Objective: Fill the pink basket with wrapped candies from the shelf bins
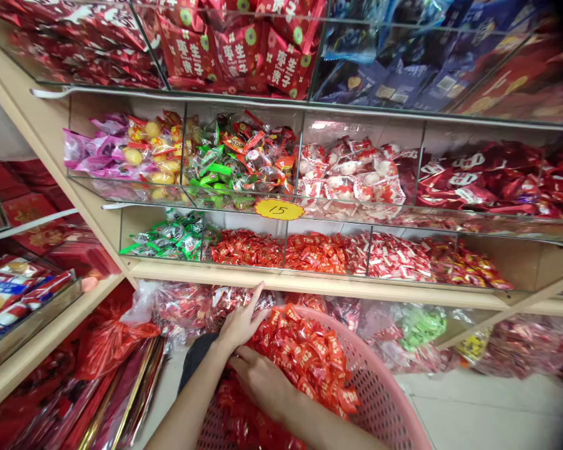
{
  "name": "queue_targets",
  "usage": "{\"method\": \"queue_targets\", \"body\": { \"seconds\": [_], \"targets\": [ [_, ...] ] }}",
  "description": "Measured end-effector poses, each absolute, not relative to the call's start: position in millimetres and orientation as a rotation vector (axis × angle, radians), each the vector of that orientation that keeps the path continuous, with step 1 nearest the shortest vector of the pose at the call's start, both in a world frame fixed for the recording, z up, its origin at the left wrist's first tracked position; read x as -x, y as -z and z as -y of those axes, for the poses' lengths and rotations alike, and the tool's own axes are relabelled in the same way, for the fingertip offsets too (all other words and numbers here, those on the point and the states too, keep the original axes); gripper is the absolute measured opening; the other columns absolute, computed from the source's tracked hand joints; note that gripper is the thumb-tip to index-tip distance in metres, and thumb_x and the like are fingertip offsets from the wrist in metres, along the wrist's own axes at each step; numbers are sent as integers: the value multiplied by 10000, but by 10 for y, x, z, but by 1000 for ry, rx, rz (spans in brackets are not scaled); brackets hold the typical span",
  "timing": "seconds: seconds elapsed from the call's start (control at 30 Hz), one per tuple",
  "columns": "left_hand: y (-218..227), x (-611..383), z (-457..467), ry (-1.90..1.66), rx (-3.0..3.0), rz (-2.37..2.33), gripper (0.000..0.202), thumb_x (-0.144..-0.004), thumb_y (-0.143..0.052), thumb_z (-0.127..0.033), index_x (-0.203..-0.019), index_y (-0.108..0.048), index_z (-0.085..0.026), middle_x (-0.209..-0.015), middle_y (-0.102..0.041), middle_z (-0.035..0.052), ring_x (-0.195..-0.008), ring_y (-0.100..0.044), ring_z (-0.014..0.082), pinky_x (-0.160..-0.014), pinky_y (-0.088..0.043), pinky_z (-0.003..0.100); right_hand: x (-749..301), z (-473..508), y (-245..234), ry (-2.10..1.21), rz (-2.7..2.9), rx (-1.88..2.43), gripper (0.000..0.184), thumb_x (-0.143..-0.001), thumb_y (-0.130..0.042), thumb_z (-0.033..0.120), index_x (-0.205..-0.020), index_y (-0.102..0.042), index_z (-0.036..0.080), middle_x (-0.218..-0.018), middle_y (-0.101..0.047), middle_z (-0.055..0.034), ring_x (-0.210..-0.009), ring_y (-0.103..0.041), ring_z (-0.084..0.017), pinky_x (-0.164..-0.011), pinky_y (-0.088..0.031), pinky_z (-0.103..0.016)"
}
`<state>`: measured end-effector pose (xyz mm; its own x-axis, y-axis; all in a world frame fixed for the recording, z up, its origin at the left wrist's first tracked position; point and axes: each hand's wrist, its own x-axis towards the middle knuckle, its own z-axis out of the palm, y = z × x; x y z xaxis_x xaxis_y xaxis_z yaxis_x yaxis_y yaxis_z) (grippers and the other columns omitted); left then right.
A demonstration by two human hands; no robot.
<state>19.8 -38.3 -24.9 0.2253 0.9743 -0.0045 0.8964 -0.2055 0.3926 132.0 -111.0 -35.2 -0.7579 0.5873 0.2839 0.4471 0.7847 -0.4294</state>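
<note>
A pink perforated plastic basket (378,390) stands in front of me, heaped with small red-wrapped candies (304,350). My left hand (239,322) is over the basket's far left rim, its index finger stretched toward the shelf edge and its thumb apart; it appears to hold nothing. Lower and to the right, my right hand (267,381) rests among the candies at the basket's left side. Its fingers curl inward, and what they hold, if anything, is hidden. The two hands are close together, the left wrist beside the right fingers.
Glass-divided shelves (244,272) hold wrapped sweets in several compartments, with a yellow price tag (279,209) reading 15. Bagged sweets (410,331) lie on the floor below. Red packaging and a tied red bag (117,340) stand at left beside a side shelf (51,331).
</note>
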Motion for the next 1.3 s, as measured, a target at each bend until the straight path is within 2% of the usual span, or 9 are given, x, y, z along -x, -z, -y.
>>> {"method": "queue_targets", "body": {
  "seconds": [0.17, 0.3, 0.4, 0.57, 0.73, 0.97, 1.03, 1.13, 1.3],
  "targets": [
    [224, -205, 391, -351, -2180, -1754, 649, -836, -188, -546, -1372, 4, -235, -783, -643, 21, -803, -611, 197, -661, -366, 223, -1274, 1148, 409, -138, 2694, 834, 205, -830, -445, 172, -1022, -511, 142, -922, -557, -56, -821, -498, -172, -762, -436, -299],
    [215, -210, 395, -338, -2153, -1760, 648, -835, -196, -547, -1372, -12, -235, -788, -646, 23, -811, -608, 193, -663, -365, 225, -1252, 1179, 434, 7, 2703, 831, 153, -827, -449, 186, -904, -571, 137, -972, -547, -89, -929, -442, -208, -805, -396, -358],
    [241, -203, 384, -352, -2151, -1750, 656, -833, -200, -547, -1373, 0, -232, -837, -654, 37, -836, -606, 199, -679, -371, 233, -1252, 1181, 416, 69, 2705, 834, 140, -814, -468, 190, -801, -592, 127, -1037, -518, -93, -948, -421, -211, -811, -374, -360],
    [281, -181, 356, -395, -2140, -1709, 658, -830, -210, -549, -1371, 18, -251, -985, -639, 56, -907, -592, 207, -734, -374, 245, -1325, 1167, 216, 20, 2652, 792, 167, -820, -459, 220, -707, -560, 149, -937, -536, -52, -871, -435, -182, -729, -362, -318],
    [244, -173, 380, -375, -2142, -1656, 649, -841, -233, -505, -1370, 36, -243, -879, -655, 27, -838, -604, 192, -694, -377, 234, -1596, 970, -186, -90, 2415, 946, 152, -826, -408, 174, -817, -559, 175, -825, -554, -37, -805, -446, -160, -721, -340, -306],
    [266, -184, 393, -433, -2127, -1690, 645, -834, -202, -547, -1372, 0, -254, -961, -644, 55, -906, -590, 216, -727, -378, 254, -2248, 141, -662, -8, 2087, 1287, 208, -833, -365, 201, -910, -556, 169, -872, -560, -70, -852, -477, -196, -773, -363, -320],
    [289, -180, 385, -433, -2143, -1700, 643, -834, -192, -550, -1371, 5, -259, -956, -645, 60, -890, -596, 221, -720, -379, 258, -2381, -110, -713, 56, 2063, 1490, 260, -810, -403, 229, -1029, -522, 156, -962, -541, -92, -925, -470, -214, -812, -356, -326],
    [303, -169, 384, -422, -2168, -1710, 642, -835, -179, -549, -1370, 22, -256, -910, -652, 58, -861, -603, 227, -702, -380, 261, -2432, -419, -767, -56, 2048, 1873, 494, -747, -503, 358, -1184, -418, 144, -1104, -475, -135, -1047, -427, -257, -850, -346, -354],
    [291, -152, 397, -416, -2164, -1707, 653, -831, -163, -558, -1369, 35, -246, -864, -657, 53, -822, -605, 222, -699, -378, 257, -2220, -756, -822, -397, 2065, 2316, 834, -577, -628, 533, -1274, -286, 226, -1327, -257, -149, -1231, -206, -322, -883, -312, -468]
  ]
}}
